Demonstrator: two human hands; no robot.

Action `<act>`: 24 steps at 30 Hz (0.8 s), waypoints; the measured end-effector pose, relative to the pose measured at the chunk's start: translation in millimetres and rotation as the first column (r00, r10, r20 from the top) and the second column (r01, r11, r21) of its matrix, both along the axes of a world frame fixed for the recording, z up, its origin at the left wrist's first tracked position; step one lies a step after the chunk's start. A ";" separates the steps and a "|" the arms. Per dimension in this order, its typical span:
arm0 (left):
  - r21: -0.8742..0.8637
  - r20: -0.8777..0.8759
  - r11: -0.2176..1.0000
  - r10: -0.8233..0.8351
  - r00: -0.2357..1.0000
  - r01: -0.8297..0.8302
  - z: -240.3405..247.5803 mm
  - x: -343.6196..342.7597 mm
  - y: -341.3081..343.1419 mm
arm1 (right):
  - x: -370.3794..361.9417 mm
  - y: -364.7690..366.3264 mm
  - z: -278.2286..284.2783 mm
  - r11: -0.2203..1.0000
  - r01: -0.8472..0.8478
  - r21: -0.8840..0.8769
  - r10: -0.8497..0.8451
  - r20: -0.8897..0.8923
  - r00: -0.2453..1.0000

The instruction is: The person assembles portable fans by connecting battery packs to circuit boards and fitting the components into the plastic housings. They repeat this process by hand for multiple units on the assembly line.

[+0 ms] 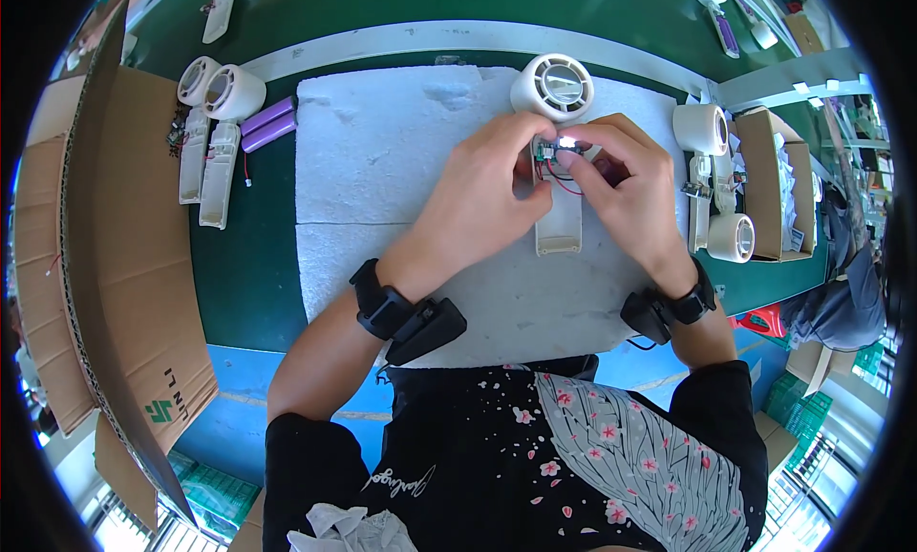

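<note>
A cream handheld fan (559,229) lies on the white foam board, its round head at the far end and its handle shell uncovered. My left hand (482,189) grips the handle from the left, thumb and fingers curled about its upper part. From the other side, my right hand (635,180) pinches a small circuit board (548,152) at the top of the handle with thumb and forefinger. A bright white spot shows by those fingertips. Thin red and black wires run out below the board. My fingers partly cover the inside of the shell.
Foam sheets (373,160) cover the green table. At left are more fans (222,151), purple battery cells (269,125) and a tall cardboard box (143,256). Further fans (702,137) and a carton of small white parts (778,189) stand at right. A metal rail (382,42) crosses behind.
</note>
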State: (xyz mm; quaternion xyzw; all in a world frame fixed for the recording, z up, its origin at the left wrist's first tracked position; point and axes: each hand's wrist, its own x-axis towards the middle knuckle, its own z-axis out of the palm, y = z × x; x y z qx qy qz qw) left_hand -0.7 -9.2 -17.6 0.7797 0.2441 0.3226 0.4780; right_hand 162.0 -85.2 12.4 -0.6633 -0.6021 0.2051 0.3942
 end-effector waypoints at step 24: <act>-0.094 -0.068 0.995 0.021 0.997 -0.027 -0.6 1.7 -1.4 | 1.8 0.3 -3.9 0.985 -0.083 0.148 0.043 0.257 0.966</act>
